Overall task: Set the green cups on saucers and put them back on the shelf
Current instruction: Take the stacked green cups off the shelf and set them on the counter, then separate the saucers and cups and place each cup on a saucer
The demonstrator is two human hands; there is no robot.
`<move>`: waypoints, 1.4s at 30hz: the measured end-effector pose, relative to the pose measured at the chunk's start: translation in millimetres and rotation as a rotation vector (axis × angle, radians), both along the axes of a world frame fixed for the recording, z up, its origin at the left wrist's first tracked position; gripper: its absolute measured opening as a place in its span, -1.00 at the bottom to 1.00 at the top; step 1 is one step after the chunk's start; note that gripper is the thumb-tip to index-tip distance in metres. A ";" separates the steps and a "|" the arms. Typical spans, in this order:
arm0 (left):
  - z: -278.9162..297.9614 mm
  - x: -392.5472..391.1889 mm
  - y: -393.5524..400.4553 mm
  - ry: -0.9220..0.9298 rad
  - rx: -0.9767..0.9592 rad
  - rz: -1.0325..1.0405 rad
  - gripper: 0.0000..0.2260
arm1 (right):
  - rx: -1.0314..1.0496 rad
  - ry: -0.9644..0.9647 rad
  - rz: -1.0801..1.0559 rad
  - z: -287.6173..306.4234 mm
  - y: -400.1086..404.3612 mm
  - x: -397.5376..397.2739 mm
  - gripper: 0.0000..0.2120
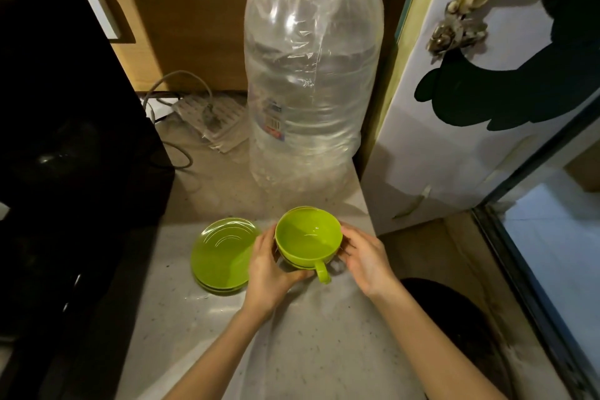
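Both hands are on it now: the left hand [271,265] cups the near-left side and the right hand [365,258] the right side of a green cup [308,239] that sits on its saucer [300,265], only a sliver of which shows beneath. Each grip is pressed against the set from its own side, fingers curled under the rim of the saucer as far as I can tell. The cup stands upright, mouth open to the camera, its handle [322,273] pointing straight back toward the person, right between the two wrists. So the set lies dead centre between the hands, neither nearer than the other, and a lift looks like the next call.

Just left, touching nothing, a small stack of spare saucers [220,253] waits on the counter [181,318]. Behind looms a big plastic-wrapped water bottle [311,75], close enough to crowd any forward move. No shelf is in view.
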State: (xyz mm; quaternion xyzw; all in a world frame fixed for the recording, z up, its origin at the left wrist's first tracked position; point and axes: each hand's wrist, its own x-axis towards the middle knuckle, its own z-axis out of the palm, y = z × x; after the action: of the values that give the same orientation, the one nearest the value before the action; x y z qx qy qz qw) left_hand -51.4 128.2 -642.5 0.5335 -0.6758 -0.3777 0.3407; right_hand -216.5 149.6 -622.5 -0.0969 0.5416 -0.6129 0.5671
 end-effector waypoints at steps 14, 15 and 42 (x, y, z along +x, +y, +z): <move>10.9 9.2 -3.7 -0.096 0.121 -0.084 -0.10 | 0.095 0.141 0.127 7.7 -11.0 -9.4 -0.86; 15.7 14.8 -6.0 -0.104 0.181 -0.101 -0.10 | 0.106 0.229 0.169 13.8 -14.3 -11.0 -0.85; 10.9 122.1 -16.5 -0.124 0.291 0.342 -0.73 | 0.198 1.069 0.888 24.6 -70.7 137.3 -0.53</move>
State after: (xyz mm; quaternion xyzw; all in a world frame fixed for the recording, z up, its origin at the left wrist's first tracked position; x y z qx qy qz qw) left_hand 70.7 111.7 -631.6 0.7060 -0.5335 -0.3743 0.2772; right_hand -79.2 78.8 -597.9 -0.5451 0.7086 -0.1394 0.4259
